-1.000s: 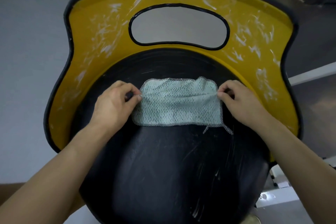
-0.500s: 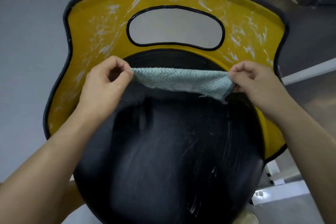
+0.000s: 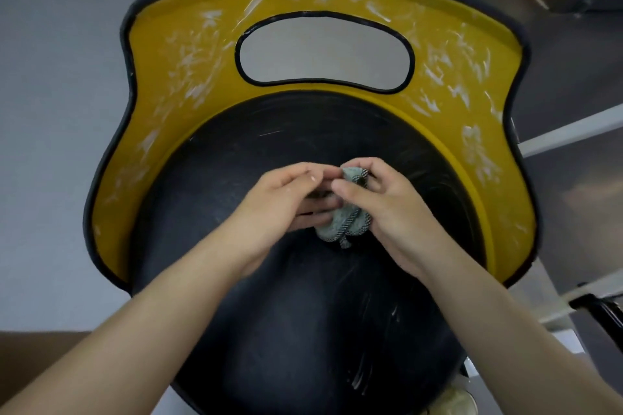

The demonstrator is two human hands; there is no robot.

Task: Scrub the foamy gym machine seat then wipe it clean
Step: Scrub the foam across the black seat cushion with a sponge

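- Over the middle of the seat [image 3: 303,330], both hands bunch the cloth [image 3: 349,227] into a small wad, either resting on the black surface or just above it (the view does not settle which).
- The right hand [image 3: 394,212] curls its fingers and thumb round the wad. The left hand [image 3: 279,205] lays its fingers, close together, against the wad's side; whether they pinch a fold cannot be told.
- Foam [image 3: 473,152] streaks the yellow back [image 3: 161,131] on both sides, and thin streaks mark the seat's front right.
- A wad this tight offers little face, so a wipe may smear foam rather than lift it.
- A loose hem hangs below the wad and could drag residue across the seat.
- The back's curved corners are easy to skip.
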